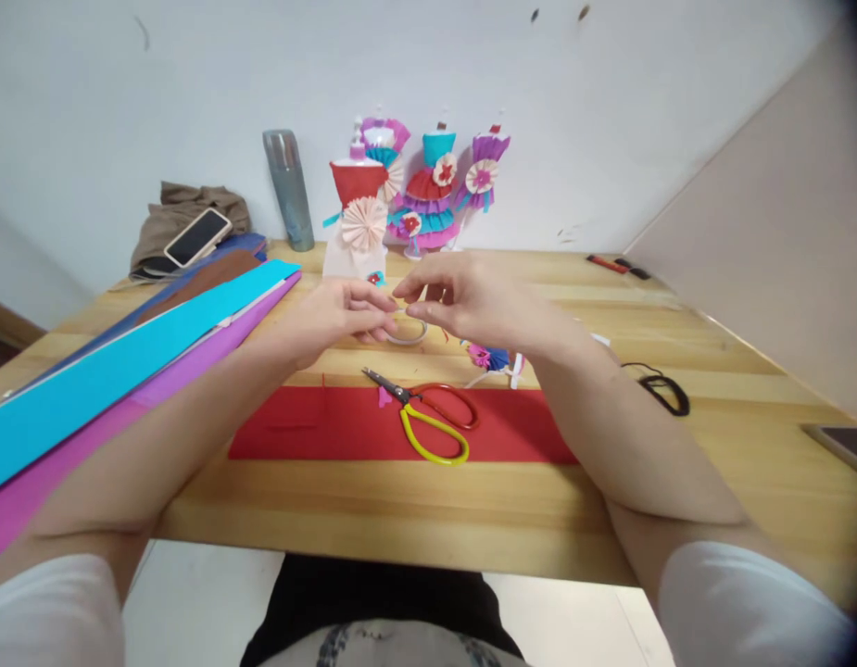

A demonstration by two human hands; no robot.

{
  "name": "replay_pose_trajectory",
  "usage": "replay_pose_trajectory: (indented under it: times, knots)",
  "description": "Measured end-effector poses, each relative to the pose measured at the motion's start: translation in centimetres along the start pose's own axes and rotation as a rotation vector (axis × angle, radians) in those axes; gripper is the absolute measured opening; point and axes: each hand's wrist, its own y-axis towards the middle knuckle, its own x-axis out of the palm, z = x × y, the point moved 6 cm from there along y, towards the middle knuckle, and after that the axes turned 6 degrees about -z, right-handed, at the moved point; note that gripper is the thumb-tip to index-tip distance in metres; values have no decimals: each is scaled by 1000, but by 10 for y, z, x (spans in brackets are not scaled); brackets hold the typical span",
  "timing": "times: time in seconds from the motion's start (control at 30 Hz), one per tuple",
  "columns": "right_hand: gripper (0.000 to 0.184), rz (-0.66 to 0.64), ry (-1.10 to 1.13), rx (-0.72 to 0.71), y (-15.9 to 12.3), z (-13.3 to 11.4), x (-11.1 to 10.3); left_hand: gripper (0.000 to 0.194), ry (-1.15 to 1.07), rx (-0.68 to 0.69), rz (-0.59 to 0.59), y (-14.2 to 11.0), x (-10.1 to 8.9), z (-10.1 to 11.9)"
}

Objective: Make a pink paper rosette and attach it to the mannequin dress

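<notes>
My left hand (351, 315) and my right hand (462, 292) meet over the middle of the table, fingertips almost touching. Both have their fingers curled in a pinch; whatever may lie between the tips is too small to make out. Just under the fingertips is a pale ring like a tape roll (418, 335), partly covered by my left fingers. Nearer to me, scissors (404, 396) with one red and one yellow handle lie slightly open on a red paper strip (359, 431). Behind my hands stands a dress form (359, 185) in a red top with a peach pleated rosette.
More dressed forms (438, 185) line the wall beside a grey flask (289, 190). Blue paper (143, 357) and purple paper (164, 384) strips lie left, near a phone (198, 237) on brown cloth. A pink-and-blue paper piece (494, 358) and black loop (671, 394) lie right.
</notes>
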Motion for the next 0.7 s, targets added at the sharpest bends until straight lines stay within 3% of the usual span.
replay_pose_trajectory:
  times: [0.13,0.27,0.47,0.57,0.7]
  knots:
    - [8,-76,43,100,0,14,-1,10,528,52,-329,-13,24,-10]
    - [5,-34,33,87,0,15,-10,16,806,119,-406,-23,37,-32]
    - [11,27,67,123,-1,15,-20,18,815,184,-314,-18,32,-57]
    - [14,-3,64,142,-1,15,-18,14,710,184,-239,-13,24,-55]
    - [16,-52,122,138,1,15,-7,16,414,99,-56,-12,6,-42]
